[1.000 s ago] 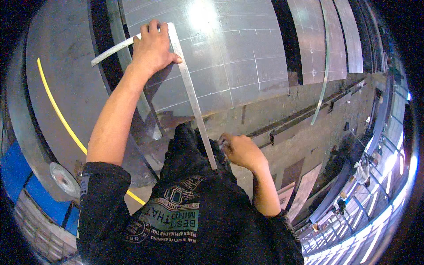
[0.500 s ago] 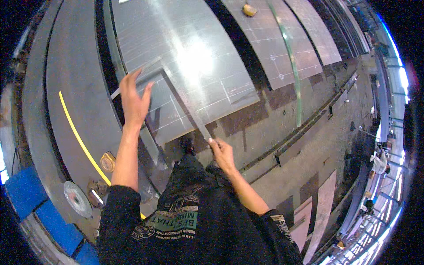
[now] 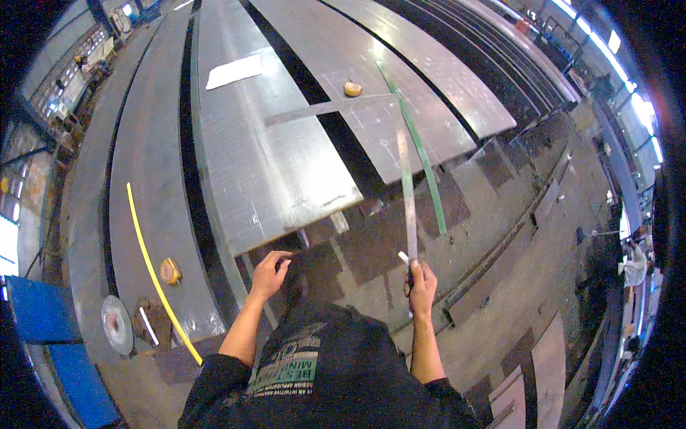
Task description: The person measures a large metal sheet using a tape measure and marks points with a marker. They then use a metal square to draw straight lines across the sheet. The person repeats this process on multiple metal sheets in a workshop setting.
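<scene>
My right hand (image 3: pixel 421 286) grips the end of a long L-shaped steel square (image 3: pixel 407 193). A short white stick (image 3: pixel 403 256), like chalk, pokes out beside my thumb. The square's other leg reaches left, over the dark gap between two metal plates. My left hand (image 3: pixel 269 276) is just off the near edge of the wide grey metal plate (image 3: pixel 246 164), its fingers loosely bent and apart from the thumb, with nothing visible in them. Faint white lines run across the plates. On the right-hand plate (image 3: pixel 379 146) are a yellow tape measure (image 3: pixel 352 89) and a green strip (image 3: pixel 421 150).
A white sheet (image 3: pixel 234 71) lies on the wide plate. To the left are a yellow strip (image 3: pixel 146 250), another tape measure (image 3: pixel 170 271), a round disc (image 3: pixel 116 325) and a white stick (image 3: pixel 148 325). Blue panels (image 3: pixel 50 311) stand at far left; metal offcuts (image 3: pixel 547 357) lie at lower right.
The square has left the wide plate's near corner and swung up to the right in my right hand. My left hand has come off it and drawn back toward me. The view has shifted.
</scene>
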{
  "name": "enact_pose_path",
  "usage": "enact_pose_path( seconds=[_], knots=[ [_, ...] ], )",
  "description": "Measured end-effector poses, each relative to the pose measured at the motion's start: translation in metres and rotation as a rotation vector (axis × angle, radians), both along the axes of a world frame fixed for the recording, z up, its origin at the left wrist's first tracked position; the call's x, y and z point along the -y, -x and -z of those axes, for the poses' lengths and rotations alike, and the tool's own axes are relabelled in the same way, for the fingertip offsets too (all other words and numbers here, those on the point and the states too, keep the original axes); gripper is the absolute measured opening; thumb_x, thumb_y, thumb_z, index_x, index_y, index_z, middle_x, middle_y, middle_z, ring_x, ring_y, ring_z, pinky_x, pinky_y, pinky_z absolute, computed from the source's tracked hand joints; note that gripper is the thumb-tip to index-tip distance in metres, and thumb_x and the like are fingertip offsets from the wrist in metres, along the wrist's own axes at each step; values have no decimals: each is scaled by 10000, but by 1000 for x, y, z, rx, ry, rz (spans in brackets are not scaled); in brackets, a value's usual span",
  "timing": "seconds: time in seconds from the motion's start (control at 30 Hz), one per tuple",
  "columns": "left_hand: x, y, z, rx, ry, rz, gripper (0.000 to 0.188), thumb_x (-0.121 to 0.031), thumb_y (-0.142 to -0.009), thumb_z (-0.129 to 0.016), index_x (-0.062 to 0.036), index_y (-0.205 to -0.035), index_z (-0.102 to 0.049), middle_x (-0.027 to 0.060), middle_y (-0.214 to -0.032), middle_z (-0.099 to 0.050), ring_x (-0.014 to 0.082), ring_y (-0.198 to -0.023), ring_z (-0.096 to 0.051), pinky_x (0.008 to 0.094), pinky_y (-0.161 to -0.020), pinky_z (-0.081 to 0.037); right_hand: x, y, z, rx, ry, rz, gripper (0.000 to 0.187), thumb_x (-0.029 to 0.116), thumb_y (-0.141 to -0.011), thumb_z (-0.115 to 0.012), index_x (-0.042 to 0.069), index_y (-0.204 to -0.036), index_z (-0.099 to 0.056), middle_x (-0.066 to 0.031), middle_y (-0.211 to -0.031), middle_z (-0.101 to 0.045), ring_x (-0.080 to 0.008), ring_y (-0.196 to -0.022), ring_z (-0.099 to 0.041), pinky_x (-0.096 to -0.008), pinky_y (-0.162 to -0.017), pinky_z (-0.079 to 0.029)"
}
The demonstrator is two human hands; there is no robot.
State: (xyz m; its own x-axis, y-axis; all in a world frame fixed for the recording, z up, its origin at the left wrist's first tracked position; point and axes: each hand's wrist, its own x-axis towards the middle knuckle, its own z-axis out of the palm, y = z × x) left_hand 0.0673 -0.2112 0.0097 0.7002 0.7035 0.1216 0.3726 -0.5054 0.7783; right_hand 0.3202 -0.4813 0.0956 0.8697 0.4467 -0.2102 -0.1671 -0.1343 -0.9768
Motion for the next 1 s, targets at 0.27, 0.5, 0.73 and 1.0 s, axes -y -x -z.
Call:
enact_pose_path(
  seconds=[0.27, 0.5, 0.73, 1.0],
  knots=[
    [112, 180, 202, -613, 547, -407, 280, -228, -842, -741, -21, -1028, -723, 133, -850, -735, 281, -751, -694, 401, -695, -545, 103, -15, 59, -43, -65, 48, 325, 327, -998, -597, 77, -793, -566, 26, -597, -476, -51, -423, -397, -224, -387, -313],
    [140, 166, 144, -145, 317, -647, 258, -238, -895, -702, -15, -1022, -729, 136, -890, -736, 257, -809, -694, 389, -751, -532, 121, -12, 57, -78, 81, 46, 348, 347, -987, -610, 80, -767, -570, 35, -588, -477, -50, -430, -404, -228, -389, -309],
    [39, 16, -23, 230, -186, -620, 208, -201, -956, -632, -34, -1057, -703, 132, -1009, -704, 282, -975, -660, 374, -879, -495, 86, -25, 41, 279, 241, -143, 418, 338, -963, -642, 43, -690, -528, 23, -585, -462, -79, -521, -418, -286, -468, -331],
    [-66, -92, -99, 99, -528, -316, 408, -159, -872, -693, -106, -1271, -628, 150, -1181, -594, 347, -1076, -572, 434, -939, -455, 14, -19, 25, 229, 326, -365, 404, 348, -923, -671, -18, -755, -642, -51, -595, -545, -118, -583, -507, -324, -544, -407]
  ],
)
